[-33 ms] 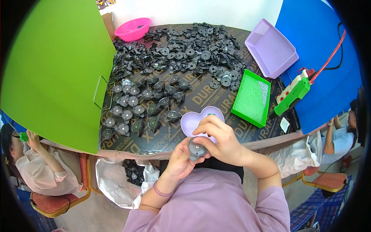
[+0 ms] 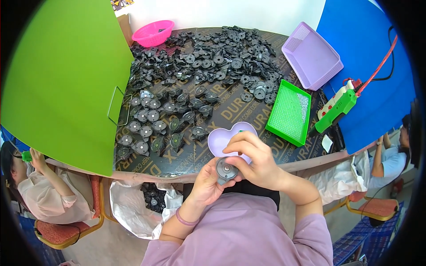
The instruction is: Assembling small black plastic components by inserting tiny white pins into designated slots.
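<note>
Close in front of my body, my left hand (image 2: 206,182) is closed round a round dark grey plastic part (image 2: 226,169), which has a small shiny metal centre and a short tab below. From the right, my right hand (image 2: 257,165) bends over the same part, its thumb against the upper right rim and its fingers curled above it. Whether something small is pinched in those fingers is hidden. Just beyond them lies a heart-shaped lilac bowl (image 2: 217,139), partly covered by my right hand, with a small green thing inside.
Loose dark plastic parts (image 2: 208,60) are heaped across the back; similar round parts (image 2: 145,131) lie at left. A green tray (image 2: 277,113) with small shiny pieces, a lilac basket (image 2: 315,57), a pink basket (image 2: 153,34) and a hanging green-and-white tool (image 2: 337,108) surround them. Green and blue partitions flank the table.
My right thumb and fingers have shifted slightly on the part, and a little more of its face shows. My left hand keeps its hold in the same place.
</note>
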`<state>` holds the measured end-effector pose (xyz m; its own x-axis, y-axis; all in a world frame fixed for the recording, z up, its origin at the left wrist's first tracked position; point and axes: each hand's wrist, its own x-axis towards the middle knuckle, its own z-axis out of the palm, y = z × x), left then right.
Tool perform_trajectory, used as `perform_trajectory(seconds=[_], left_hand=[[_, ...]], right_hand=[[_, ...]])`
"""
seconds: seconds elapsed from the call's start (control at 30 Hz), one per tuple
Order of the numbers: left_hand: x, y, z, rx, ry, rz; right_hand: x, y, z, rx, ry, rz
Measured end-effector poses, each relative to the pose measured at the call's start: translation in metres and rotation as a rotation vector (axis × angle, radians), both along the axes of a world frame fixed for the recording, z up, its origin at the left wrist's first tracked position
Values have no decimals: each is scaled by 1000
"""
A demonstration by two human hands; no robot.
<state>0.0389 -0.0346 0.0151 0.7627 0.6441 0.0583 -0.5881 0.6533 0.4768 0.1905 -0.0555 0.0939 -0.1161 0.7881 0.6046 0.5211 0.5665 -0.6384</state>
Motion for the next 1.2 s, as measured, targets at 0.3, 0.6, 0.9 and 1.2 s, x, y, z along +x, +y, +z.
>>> perform_trajectory(seconds=[0.3,0.6,0.9,1.2], left_hand=[[-6,-2,-3,44,71,146],[-13,7,8,163,275,326],[-25,9,1,138,223,385],[-19,8,3,168,236,343]], right_hand=[[-1,-13,-12,418,-666,-40],[58,123,-59,-4,-683,-197],[91,152,-66,-94,-754,-371],[143,166,-67,-353,-901,-681]])
